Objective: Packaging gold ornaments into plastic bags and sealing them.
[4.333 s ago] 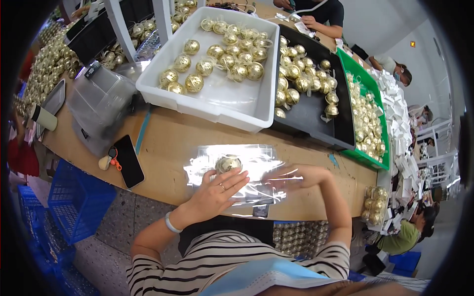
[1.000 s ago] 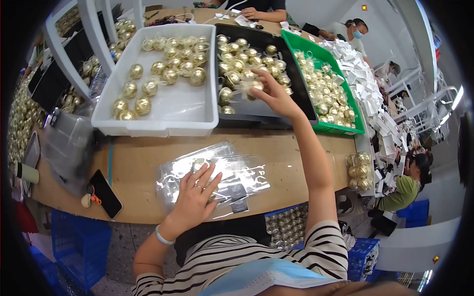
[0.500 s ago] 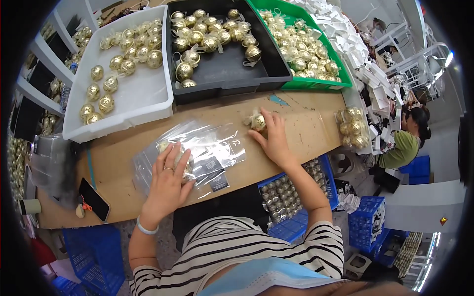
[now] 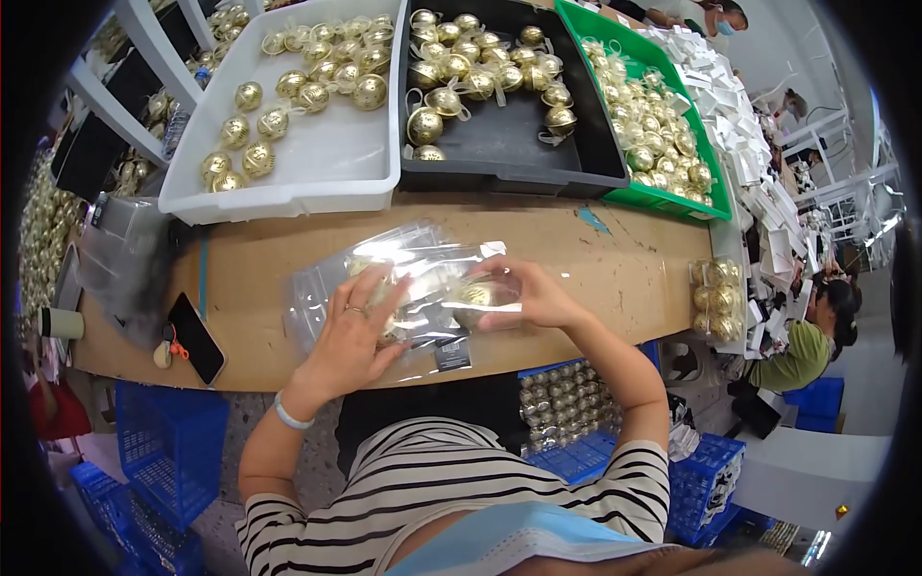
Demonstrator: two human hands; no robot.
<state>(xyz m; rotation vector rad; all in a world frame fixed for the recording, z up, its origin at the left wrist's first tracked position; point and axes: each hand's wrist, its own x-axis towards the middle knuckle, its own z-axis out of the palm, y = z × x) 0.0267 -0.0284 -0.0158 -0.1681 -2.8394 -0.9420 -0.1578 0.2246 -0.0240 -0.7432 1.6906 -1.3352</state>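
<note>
In the head view, the right hand is clamped on a gold ball ornament, round and shiny with cut-out patterning, pressing it into the clear plastic bags that lie crinkled and glossy on the wooden counter. The left hand lies just beside it, fingers spread flat on the bags. Beyond both hands sit a white tray, a black tray and a green tray, all holding more gold ornaments.

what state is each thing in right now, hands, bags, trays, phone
left hand: pressed flat on clear bags
right hand: gripping gold ball
white tray: partly filled
black tray: partly filled
green tray: full
phone: screen dark
</note>
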